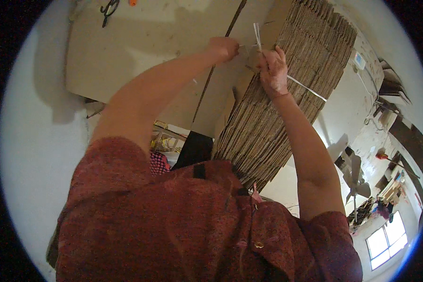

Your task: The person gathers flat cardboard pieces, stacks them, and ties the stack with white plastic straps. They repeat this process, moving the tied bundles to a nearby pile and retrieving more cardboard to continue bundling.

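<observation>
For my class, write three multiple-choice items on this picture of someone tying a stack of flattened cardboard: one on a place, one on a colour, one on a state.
1. Where do the scissors lie?
A. On the flat board at the upper left
B. On the stack
C. In the right hand

2. What colour is the strap around the cardboard stack?
A. Black
B. White
C. Red

3. What are the left hand and right hand doing?
A. Resting open on the floor
B. Holding scissors
C. Gripping the strap at the stack's edge

Key: 1 A, the scissors sit on the board, far from both hands. 2 B, the band shows pale white against brown card. 3 C, both fists close on the strap ends.
</observation>
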The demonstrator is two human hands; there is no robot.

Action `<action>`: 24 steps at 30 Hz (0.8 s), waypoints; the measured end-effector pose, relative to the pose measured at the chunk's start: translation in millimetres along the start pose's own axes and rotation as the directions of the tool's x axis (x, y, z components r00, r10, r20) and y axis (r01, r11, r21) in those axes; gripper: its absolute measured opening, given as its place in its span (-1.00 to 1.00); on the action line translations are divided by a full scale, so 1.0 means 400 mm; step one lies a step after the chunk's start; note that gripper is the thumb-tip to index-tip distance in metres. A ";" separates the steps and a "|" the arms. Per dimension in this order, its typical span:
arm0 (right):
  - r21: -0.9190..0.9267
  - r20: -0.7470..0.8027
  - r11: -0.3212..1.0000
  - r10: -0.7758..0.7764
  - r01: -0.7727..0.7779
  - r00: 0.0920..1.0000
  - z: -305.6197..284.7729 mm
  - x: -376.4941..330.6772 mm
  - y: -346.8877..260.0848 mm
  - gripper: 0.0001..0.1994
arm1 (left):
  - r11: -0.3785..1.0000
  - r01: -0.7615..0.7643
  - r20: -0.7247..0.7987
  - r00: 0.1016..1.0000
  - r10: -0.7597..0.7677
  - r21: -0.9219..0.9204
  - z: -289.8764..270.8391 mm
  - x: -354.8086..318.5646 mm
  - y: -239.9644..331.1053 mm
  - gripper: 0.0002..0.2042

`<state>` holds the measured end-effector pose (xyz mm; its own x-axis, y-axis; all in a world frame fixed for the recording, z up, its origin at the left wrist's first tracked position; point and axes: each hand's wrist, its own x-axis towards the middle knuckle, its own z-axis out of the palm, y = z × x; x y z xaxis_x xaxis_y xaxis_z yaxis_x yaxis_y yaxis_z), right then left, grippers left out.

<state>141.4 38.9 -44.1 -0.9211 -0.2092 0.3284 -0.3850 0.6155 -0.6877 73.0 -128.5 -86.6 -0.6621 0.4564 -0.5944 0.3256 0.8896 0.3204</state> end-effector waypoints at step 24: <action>-0.240 0.086 0.970 0.054 -0.032 0.995 0.008 0.010 -0.013 -0.79 | 0.882 -0.209 0.026 0.970 0.243 -0.423 -0.206 -0.149 0.019 -0.72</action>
<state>139.6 32.4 -41.4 -0.9421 -0.2404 0.2337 -0.3302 0.7861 -0.5225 59.5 -150.5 12.0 -0.5453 0.6592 -0.5179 0.1402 0.6808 0.7190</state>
